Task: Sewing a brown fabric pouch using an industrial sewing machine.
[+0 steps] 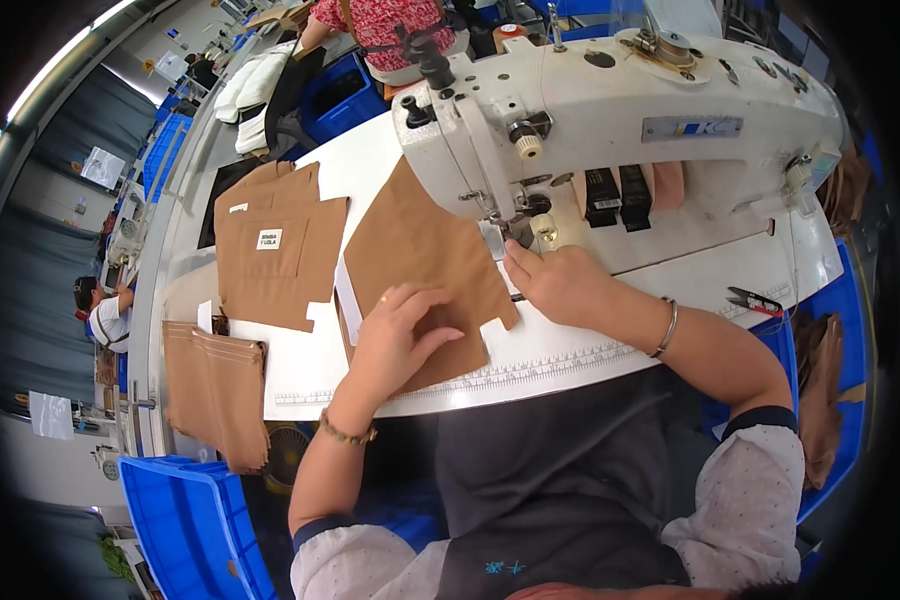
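Note:
A brown fabric panel (pixel 420 240) lies flat on the sewing machine's white bed, its right edge by the presser foot (pixel 510 228). My left hand (pixel 405 335) rests on the panel's near part, fingers curved and thumb apart, with nothing gripped. At the panel's right edge, beside the needle area, my right hand (pixel 562 285) has its fingertips together on the cloth; its thumb is hidden. A white strip (pixel 348 300) shows along the panel's left edge. Above my right hand stands the white sewing machine (pixel 610 110).
Left lie a brown piece with a pocket and white label (pixel 267 262) and a stack of brown pieces (pixel 215 385). Thread snips (pixel 755 301) lie at the right. A printed ruler (pixel 530 370) runs along the front edge. Blue crates (pixel 185 520) flank me; a person in red (pixel 395 25) sits beyond.

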`<state>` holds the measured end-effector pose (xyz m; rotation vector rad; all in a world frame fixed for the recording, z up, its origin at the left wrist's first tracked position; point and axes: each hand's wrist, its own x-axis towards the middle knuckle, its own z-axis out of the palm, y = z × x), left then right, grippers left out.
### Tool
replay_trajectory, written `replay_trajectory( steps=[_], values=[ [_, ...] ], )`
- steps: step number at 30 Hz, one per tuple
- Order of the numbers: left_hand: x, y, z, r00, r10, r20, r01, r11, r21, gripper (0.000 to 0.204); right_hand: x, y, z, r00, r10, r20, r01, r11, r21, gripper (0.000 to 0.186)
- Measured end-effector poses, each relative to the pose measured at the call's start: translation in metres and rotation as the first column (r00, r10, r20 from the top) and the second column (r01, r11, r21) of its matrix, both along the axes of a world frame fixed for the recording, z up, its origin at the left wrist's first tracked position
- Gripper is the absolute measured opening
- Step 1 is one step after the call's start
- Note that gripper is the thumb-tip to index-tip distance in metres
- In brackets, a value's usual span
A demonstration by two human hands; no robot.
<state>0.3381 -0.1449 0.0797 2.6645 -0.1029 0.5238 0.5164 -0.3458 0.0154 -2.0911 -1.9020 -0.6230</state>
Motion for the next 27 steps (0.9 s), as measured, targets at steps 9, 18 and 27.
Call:
replay_trajectory(
  steps=[9,18,27],
  values=[
    [-0.015,0.002,-0.024,0.938,0.185,-0.294,-0.344,0.384,-0.857,0.011,-0.037,-0.029,0.030,0.938,0.051,-0.342,-0.019,0.995,0.096,0.025],
    [-0.046,-0.044,0.000,0.983,0.183,0.005,-0.093,0.525,-0.846,0.011,-0.080,0.010,0.042,0.586,0.332,-0.739,-0.070,0.930,0.362,0.020],
    [-0.056,-0.013,0.013,0.931,0.253,0.264,-0.112,0.884,-0.454,0.007,-0.062,-0.016,0.075,0.236,0.178,-0.955,-0.092,0.983,0.160,0.021]
  ],
)
